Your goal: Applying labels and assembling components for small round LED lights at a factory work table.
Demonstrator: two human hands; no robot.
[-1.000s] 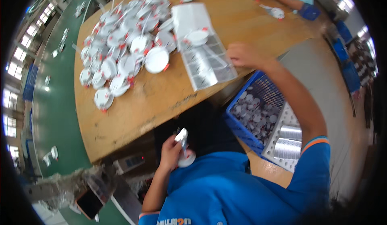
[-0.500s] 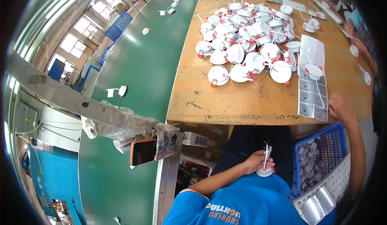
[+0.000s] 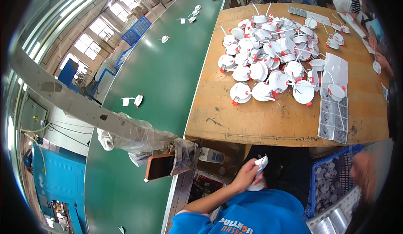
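My left hand [image 3: 247,176] is closed around a small round white downlight [image 3: 257,187], held over my lap; a white label or folded tag [image 3: 262,162] sticks up from its fingers. Blurred by motion, my right hand [image 3: 363,172] hangs off the table's right front, above the blue basket, and its fingers cannot be made out. A heap of white downlights [image 3: 268,51] with red clips and white cables covers the middle of the table. Near the right side lies a sheet of printed silver labels [image 3: 329,127], with one downlight [image 3: 336,92] resting on it.
Left of the wooden table [image 3: 252,129] runs a green conveyor belt [image 3: 163,78] bearing scattered downlights. A wrapped metal post carries a phone [image 3: 160,167] near its edge. A blue basket [image 3: 312,192] of small white parts stands at my right. Other people sit at the far side.
My left hand has moved left and tilted the downlight and its tag. My right hand has left the table beside the label sheet and come down toward the basket. The view has shifted slightly.
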